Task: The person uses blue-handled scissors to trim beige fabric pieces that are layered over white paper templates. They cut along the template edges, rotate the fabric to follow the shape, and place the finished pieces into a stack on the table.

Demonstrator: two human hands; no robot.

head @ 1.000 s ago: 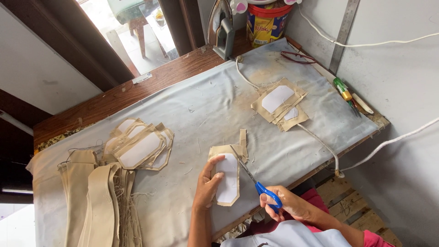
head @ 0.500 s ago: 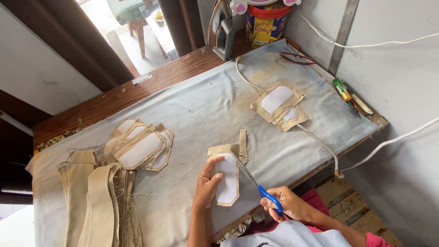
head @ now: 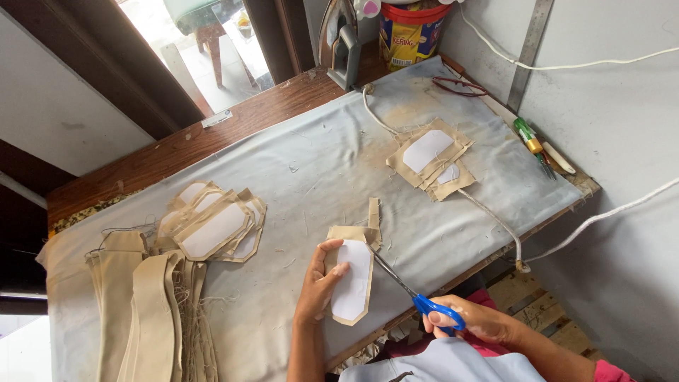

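Your left hand (head: 320, 283) lies flat on a tan fabric piece (head: 351, 272) with a white paper pattern on it, thumb and fingers pressing its left edge to the worktop (head: 318, 163). Your right hand (head: 475, 320), at about 4 o'clock from the piece, is closed around the blue handles of the scissors (head: 417, 297), whose thin metal blades point up to 10 o'clock and meet the piece's right edge. The piece is long with clipped corners at its near end, and it sits close to the worktop's near edge. A narrow tan strip (head: 373, 212) stands off its top at 12 o'clock.

The worktop is covered by a pale grey cloth, wrinkled, stained brownish in places and sprinkled with loose threads. At 9 o'clock a fanned stack of cut pieces (head: 216, 226) lies, each tan with a white centre. Beyond it, at 8 o'clock, long folded tan strips (head: 145, 311) hang toward the edge with frayed threads. At 1 o'clock a second small pile of patterned pieces (head: 430, 159) rests on a scorched-looking patch, with a white cord (head: 488, 212) running past it.

Farther off, bare brown wood borders the cloth. An iron (head: 343, 42) stands upright at 12 o'clock beside a red and yellow tub (head: 410, 32). Green-handled tools (head: 534, 145) lie at 2 o'clock against the grey wall.
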